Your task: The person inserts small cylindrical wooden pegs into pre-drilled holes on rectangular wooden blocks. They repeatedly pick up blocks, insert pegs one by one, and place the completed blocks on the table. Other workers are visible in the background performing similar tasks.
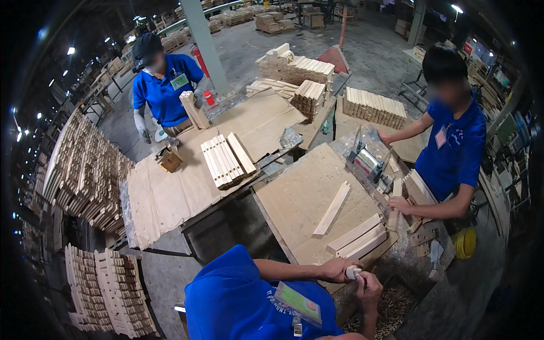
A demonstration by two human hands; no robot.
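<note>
My left hand (336, 270) is closed around a small pale piece (353, 272) over the near edge of the right-hand table. My right hand (370, 289) comes up from below, its fingers pinched close against that same piece. Its exact kind is too small to make out. Beneath my hands sits a bin of small wooden dowels (391, 310). Just beyond them, several wooden strips (358, 239) lie side by side on the cardboard-covered table (283, 209), and a single strip (332, 208) lies slanted farther off.
At the right, a co-worker (453, 130) handles wood beside a metal roller device (367, 161). Across the left-hand table, another co-worker (167, 85) holds a wooden block (194, 110). Tall wood stacks (85, 170) line the left. A yellow roll (464, 243) is at the right.
</note>
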